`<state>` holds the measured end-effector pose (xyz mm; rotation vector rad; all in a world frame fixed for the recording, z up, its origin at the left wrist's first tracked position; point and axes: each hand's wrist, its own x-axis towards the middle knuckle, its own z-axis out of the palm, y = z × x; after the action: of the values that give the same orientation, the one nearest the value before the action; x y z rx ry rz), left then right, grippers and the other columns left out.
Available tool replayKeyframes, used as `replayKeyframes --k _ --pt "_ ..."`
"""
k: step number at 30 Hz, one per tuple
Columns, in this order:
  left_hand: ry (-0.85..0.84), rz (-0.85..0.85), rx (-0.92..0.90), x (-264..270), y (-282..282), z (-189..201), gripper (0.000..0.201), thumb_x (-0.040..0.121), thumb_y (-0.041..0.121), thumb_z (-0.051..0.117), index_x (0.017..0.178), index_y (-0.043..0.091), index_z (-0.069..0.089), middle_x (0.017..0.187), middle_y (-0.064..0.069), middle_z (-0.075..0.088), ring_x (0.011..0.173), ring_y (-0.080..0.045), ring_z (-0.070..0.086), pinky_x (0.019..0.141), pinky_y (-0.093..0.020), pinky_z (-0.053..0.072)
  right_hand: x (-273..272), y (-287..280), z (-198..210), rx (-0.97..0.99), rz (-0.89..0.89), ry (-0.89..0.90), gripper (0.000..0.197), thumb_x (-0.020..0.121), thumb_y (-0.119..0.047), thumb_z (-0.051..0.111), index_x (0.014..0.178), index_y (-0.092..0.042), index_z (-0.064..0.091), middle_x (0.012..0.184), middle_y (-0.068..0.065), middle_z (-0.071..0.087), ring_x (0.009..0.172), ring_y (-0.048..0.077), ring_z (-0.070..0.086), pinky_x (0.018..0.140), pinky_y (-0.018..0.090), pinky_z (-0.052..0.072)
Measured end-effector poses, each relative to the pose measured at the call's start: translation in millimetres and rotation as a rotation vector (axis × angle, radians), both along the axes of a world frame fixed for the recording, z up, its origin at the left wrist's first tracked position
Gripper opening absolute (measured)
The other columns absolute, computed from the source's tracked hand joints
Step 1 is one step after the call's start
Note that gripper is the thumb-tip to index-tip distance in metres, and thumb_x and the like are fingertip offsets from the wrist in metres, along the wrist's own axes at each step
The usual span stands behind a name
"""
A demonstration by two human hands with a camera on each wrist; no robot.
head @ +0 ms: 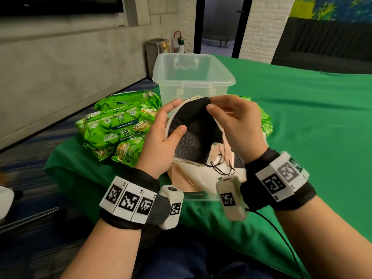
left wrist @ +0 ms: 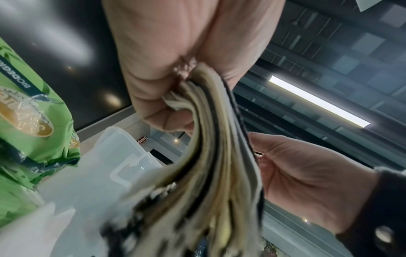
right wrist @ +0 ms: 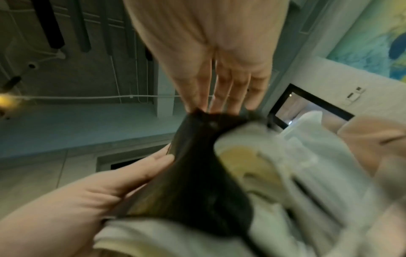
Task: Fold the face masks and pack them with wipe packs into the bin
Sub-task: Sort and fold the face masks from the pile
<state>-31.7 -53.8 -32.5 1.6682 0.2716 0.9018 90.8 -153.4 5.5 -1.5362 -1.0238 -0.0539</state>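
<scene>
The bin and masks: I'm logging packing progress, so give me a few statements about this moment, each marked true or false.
1. The clear bin holds wipe packs. False: it looks empty.
2. The left hand grips a stack of masks. True.
3. The right hand rests flat on the green cloth. False: it pinches the top edge of the black mask.
4. The green wipe packs lie on the table, left of the bin. True.
5. The bin has its lid on. False: it is open on top.

Black mask (head: 193, 125); clear bin (head: 193, 77); green leaf-print wipe packs (head: 118, 125); green cloth (head: 302, 109).
</scene>
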Motion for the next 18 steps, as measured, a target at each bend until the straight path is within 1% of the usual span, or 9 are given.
replayKeyframes --k 1,3,7,10,12,13,15,16,18 --pt "-0.001 -0.004 -0.002 0.1 -0.4 -0.1 0.051 0.083 0.016 0.054 0.118 0.052 0.048 0.135 -0.003 0.052 0.127 -0.020 0.048 0.108 -0.050 0.036 -1.2 0.8 -0.8 0.060 -0.045 0.016 0.010 0.077 -0.019 0.070 0.076 -0.028 0.067 0.074 -0.007 0.068 0.070 0.010 0.064 0.074 0.033 0.054" --pt "-0.007 0.000 0.005 -0.2 -0.9 -0.6 0.050 0.083 0.016 0.053 0.118 0.052 0.048 0.137 -0.003 0.051 0.129 -0.019 0.046 0.109 -0.050 0.034 -1.9 1.5 -2.0 0.116 -0.056 0.055 0.019 0.072 -0.016 0.077 0.067 -0.029 0.064 0.065 -0.007 0.066 0.060 0.008 0.060 0.064 0.026 0.051" --pt "-0.036 0.011 0.027 -0.8 -2.9 -0.8 0.052 0.084 0.014 0.052 0.116 0.055 0.050 0.135 -0.004 0.052 0.129 -0.021 0.046 0.109 -0.050 0.034 -2.3 2.4 -7.5 0.073 -0.001 0.099 0.022 0.068 -0.014 0.080 0.065 -0.025 0.062 0.062 -0.002 0.062 0.059 0.012 0.054 0.061 0.026 0.045" --pt "-0.055 0.023 0.053 -0.1 -4.9 -1.3 0.053 0.085 0.012 0.052 0.114 0.057 0.050 0.132 -0.003 0.053 0.126 -0.019 0.048 0.108 -0.049 0.037 -1.6 0.8 -11.2 0.105 -0.002 0.138 0.024 0.067 -0.010 0.081 0.062 -0.022 0.061 0.062 0.002 0.062 0.060 0.016 0.054 0.060 0.028 0.045" --pt "-0.066 0.022 0.069 0.8 -7.3 -1.8 0.052 0.085 0.010 0.051 0.113 0.054 0.051 0.129 0.001 0.055 0.124 -0.015 0.050 0.107 -0.045 0.038 -1.3 -0.4 -12.0 0.136 -0.017 0.145 0.027 0.065 -0.010 0.082 0.060 -0.023 0.060 0.060 0.001 0.060 0.059 0.017 0.053 0.058 0.029 0.045" --pt "-0.072 0.024 0.076 1.3 -8.2 -2.1 0.049 0.085 0.009 0.051 0.113 0.049 0.052 0.126 0.007 0.057 0.122 -0.012 0.051 0.107 -0.041 0.039 -1.3 -0.9 -12.2 0.145 -0.021 0.142 0.028 0.065 -0.010 0.082 0.059 -0.023 0.059 0.059 0.000 0.059 0.058 0.016 0.052 0.057 0.029 0.044" --pt "-0.075 0.033 0.089 1.9 -9.2 -2.0 0.041 0.084 0.008 0.051 0.108 0.041 0.052 0.114 0.024 0.059 0.114 -0.002 0.053 0.103 -0.031 0.042 -1.1 -1.1 -12.9 0.157 -0.015 0.128 0.029 0.065 -0.009 0.082 0.061 -0.023 0.057 0.059 -0.004 0.057 0.057 0.012 0.049 0.056 0.025 0.041" --pt "-0.072 0.036 0.092 2.0 -9.2 -1.8 0.036 0.084 0.009 0.051 0.105 0.038 0.051 0.107 0.029 0.059 0.109 0.002 0.054 0.100 -0.027 0.043 -1.1 -1.2 -12.8 0.163 0.005 0.117 0.028 0.066 -0.009 0.081 0.065 -0.023 0.057 0.062 -0.005 0.056 0.057 0.009 0.047 0.056 0.021 0.040" --pt "-0.072 0.034 0.091 2.0 -8.9 -1.5 0.031 0.085 0.007 0.051 0.100 0.035 0.052 0.099 0.030 0.061 0.102 0.006 0.055 0.095 -0.022 0.044 -1.7 -1.7 -11.0 0.158 0.078 0.078 0.028 0.070 -0.011 0.077 0.079 -0.029 0.059 0.073 -0.003 0.053 0.062 0.006 0.047 0.060 0.017 0.038"
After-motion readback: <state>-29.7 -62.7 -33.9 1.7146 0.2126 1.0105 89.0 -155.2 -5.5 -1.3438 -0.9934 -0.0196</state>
